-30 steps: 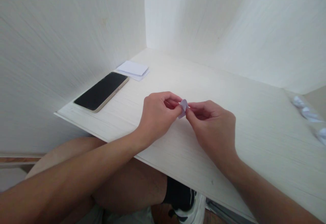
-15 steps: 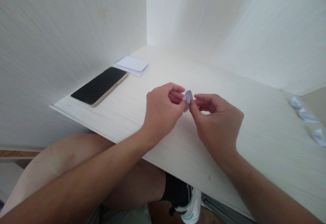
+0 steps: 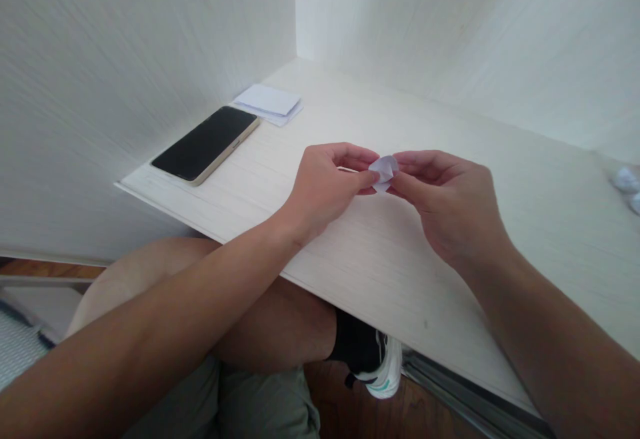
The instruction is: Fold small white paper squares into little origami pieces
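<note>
A small folded piece of white paper (image 3: 384, 170) is held a little above the white desk (image 3: 350, 246), pinched from both sides. My left hand (image 3: 327, 186) grips its left side between thumb and fingers. My right hand (image 3: 447, 199) pinches its right side, with the fingers curled. Most of the paper is hidden between my fingertips.
A black phone (image 3: 207, 142) lies face up at the desk's left edge, with a small stack of white paper slips (image 3: 269, 102) just behind it. Folded white paper pieces (image 3: 627, 186) lie at the far right. White walls close the desk at left and back. My knees show below.
Both hands have lifted and moved slightly right and away from me with the paper still pinched between them. The view has tilted, so the phone and slips appear higher.
</note>
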A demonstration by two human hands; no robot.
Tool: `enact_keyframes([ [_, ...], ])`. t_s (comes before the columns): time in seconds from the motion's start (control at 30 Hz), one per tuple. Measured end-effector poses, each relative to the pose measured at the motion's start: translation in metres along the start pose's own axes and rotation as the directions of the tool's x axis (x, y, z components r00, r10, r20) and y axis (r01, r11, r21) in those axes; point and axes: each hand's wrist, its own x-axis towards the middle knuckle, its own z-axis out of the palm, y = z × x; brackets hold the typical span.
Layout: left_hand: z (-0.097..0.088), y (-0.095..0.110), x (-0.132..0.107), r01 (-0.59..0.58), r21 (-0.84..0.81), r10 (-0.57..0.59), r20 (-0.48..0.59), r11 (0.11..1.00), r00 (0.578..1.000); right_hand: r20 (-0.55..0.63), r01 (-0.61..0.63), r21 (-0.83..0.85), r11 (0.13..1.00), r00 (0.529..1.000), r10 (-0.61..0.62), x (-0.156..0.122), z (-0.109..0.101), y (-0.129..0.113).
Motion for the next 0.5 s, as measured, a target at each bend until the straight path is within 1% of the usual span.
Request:
enact_keyframes([
  [0.07, -0.001, 0.0, -0.001, -0.006, 0.02, 0.005, 0.004, 1.0, 1.0, 0.062, -0.013, -0.008, 1.0, 0.998, 0.014, 0.0, -0.002, 0.0],
  [0.13, -0.003, 0.0, -0.001, -0.028, 0.057, 0.027, 0.014, 0.998, 1.0, 0.092, -0.018, -0.024, 1.0, 0.996, 0.02, 0.0, -0.002, -0.001],
  [0.27, -0.007, -0.001, 0.0, -0.084, 0.211, 0.084, 0.01, 0.974, 0.996, 0.088, -0.003, -0.039, 0.999, 0.996, 0.007, 0.0, -0.002, -0.003],
  [0.37, -0.012, -0.001, 0.002, -0.12, 0.347, 0.116, 0.032, 0.93, 0.993, 0.078, 0.048, -0.148, 0.988, 0.996, -0.037, -0.001, -0.001, -0.005],
  [0.5, -0.015, -0.001, 0.002, -0.142, 0.388, 0.132, 0.054, 0.911, 0.99, 0.071, 0.133, -0.273, 0.953, 0.99, -0.118, -0.003, 0.0, -0.006],
])
